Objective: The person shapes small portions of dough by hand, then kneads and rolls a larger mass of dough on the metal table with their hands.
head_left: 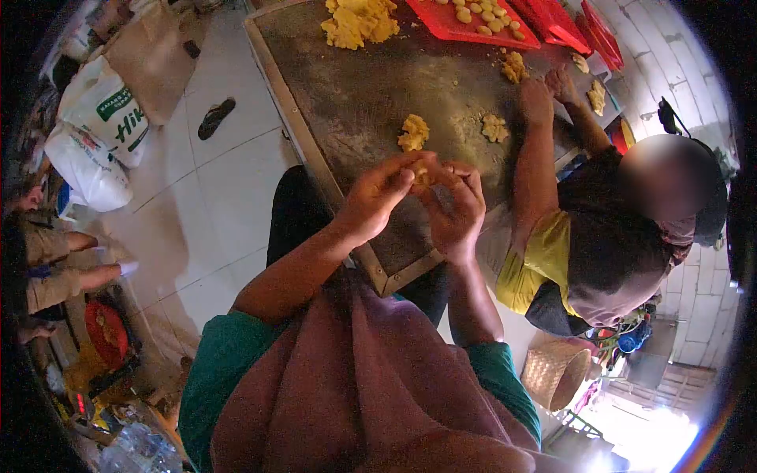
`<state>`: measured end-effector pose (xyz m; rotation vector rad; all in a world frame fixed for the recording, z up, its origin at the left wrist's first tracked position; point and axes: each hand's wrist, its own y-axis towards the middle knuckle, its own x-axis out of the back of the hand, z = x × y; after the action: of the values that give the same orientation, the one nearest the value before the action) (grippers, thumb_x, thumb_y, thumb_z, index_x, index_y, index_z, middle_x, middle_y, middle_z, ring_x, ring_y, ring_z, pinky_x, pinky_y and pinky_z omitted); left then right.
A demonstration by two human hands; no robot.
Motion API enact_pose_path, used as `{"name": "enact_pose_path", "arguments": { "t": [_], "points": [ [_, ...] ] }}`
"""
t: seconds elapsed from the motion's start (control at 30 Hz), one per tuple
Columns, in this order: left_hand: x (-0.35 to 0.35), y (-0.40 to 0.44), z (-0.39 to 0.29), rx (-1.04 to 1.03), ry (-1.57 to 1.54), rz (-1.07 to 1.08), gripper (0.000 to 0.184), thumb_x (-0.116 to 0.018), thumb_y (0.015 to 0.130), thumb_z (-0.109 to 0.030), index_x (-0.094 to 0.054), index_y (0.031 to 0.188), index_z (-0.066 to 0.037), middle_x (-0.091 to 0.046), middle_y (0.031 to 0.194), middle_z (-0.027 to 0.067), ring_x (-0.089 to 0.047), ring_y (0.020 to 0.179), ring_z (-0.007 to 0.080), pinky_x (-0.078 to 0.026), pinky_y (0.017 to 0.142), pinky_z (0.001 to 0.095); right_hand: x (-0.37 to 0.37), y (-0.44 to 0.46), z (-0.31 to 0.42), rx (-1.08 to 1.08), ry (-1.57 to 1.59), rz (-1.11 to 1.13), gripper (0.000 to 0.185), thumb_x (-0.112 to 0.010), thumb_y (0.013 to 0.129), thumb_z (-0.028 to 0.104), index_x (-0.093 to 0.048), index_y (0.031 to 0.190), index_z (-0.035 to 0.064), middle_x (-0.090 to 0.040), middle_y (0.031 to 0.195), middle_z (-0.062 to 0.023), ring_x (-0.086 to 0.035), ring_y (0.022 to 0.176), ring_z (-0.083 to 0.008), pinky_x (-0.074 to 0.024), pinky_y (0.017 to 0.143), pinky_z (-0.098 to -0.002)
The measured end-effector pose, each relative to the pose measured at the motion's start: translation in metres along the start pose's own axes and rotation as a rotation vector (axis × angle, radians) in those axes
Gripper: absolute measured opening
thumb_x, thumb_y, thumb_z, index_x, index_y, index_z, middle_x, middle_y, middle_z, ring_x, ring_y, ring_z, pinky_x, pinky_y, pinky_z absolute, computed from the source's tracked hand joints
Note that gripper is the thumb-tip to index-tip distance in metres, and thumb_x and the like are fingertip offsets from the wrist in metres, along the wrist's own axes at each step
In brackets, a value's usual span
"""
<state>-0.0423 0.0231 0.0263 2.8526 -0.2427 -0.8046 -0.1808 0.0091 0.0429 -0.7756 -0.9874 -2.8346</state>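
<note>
Over the near end of the dark table (339, 102), my left hand (377, 195) and my right hand (459, 211) meet with fingers closed on a small piece of dough (423, 175). Fingers from both sides partly cover it. Just beyond my fingertips lies a crumbly yellow dough lump (413, 132). A flatter, paler dough piece (494, 128) rests to the right of it. Farther up the table sits a large yellow dough mound (359, 24).
A red tray (441, 30) at the far side carries several small pale balls. To my right, a co-worker (599, 229) reaches onto the table near another yellow lump (514, 68). White sacks (95, 142) and a dark sandal (216, 118) are on the floor at left.
</note>
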Motion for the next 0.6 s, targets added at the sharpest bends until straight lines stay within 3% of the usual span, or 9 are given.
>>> {"name": "enact_pose_path", "arguments": {
  "t": [0.07,0.17,0.27,0.37,0.47,0.6],
  "points": [
    [0.004,0.000,0.002,0.014,0.010,0.013,0.034,-0.049,0.091,-0.025,-0.050,0.115,0.000,-0.057,0.107,0.0069,-0.052,0.101,0.0136,-0.040,0.089,0.0278,-0.003,-0.002,-0.002,0.020,-0.015,-0.018,0.032,-0.072,0.061,0.000,-0.066,0.092,0.0058,-0.058,0.087,-0.0067,-0.054,0.084,-0.0241,-0.0441,0.074,-0.0331],
    [0.015,0.001,0.012,0.031,0.128,-0.073,0.035,-0.050,0.091,-0.026,-0.051,0.114,0.000,-0.057,0.109,0.0072,-0.051,0.102,0.0131,-0.040,0.089,0.0278,0.007,0.008,0.008,0.068,-0.112,0.135,0.031,-0.072,0.062,0.002,-0.066,0.093,0.0067,-0.059,0.086,-0.0066,-0.054,0.082,-0.0235,-0.0439,0.071,-0.0323],
    [0.007,-0.003,0.002,-0.066,0.192,-0.028,0.034,-0.048,0.092,-0.027,-0.053,0.113,0.000,-0.057,0.110,0.0072,-0.051,0.103,0.0133,-0.039,0.090,0.0278,0.006,0.006,0.000,0.009,0.009,0.097,0.030,-0.072,0.063,0.004,-0.066,0.093,0.0078,-0.059,0.086,-0.0067,-0.055,0.080,-0.0237,-0.0440,0.071,-0.0323],
    [0.014,0.000,0.000,0.056,0.231,0.047,0.035,-0.046,0.092,-0.027,-0.051,0.115,0.000,-0.056,0.111,0.0071,-0.050,0.104,0.0136,-0.039,0.091,0.0280,0.008,0.006,-0.004,0.095,-0.054,0.126,0.029,-0.072,0.065,0.005,-0.067,0.093,0.0082,-0.061,0.086,-0.0077,-0.056,0.080,-0.0249,-0.0453,0.070,-0.0330],
    [0.011,-0.001,0.002,0.002,0.145,0.041,0.037,-0.045,0.093,-0.027,-0.048,0.118,0.000,-0.055,0.112,0.0066,-0.050,0.104,0.0133,-0.039,0.091,0.0279,0.016,0.015,0.010,-0.016,-0.048,0.268,0.025,-0.071,0.067,0.006,-0.067,0.092,0.0079,-0.062,0.088,-0.0091,-0.057,0.079,-0.0252,-0.0468,0.070,-0.0338],
    [0.020,0.002,0.011,0.052,0.270,0.116,0.037,-0.045,0.093,-0.027,-0.047,0.117,0.000,-0.055,0.110,0.0062,-0.050,0.101,0.0123,-0.040,0.089,0.0278,0.020,0.019,0.010,0.011,-0.076,0.302,0.024,-0.070,0.068,0.006,-0.066,0.092,0.0071,-0.062,0.089,-0.0106,-0.059,0.081,-0.0262,-0.0484,0.071,-0.0332]
  ]
}}
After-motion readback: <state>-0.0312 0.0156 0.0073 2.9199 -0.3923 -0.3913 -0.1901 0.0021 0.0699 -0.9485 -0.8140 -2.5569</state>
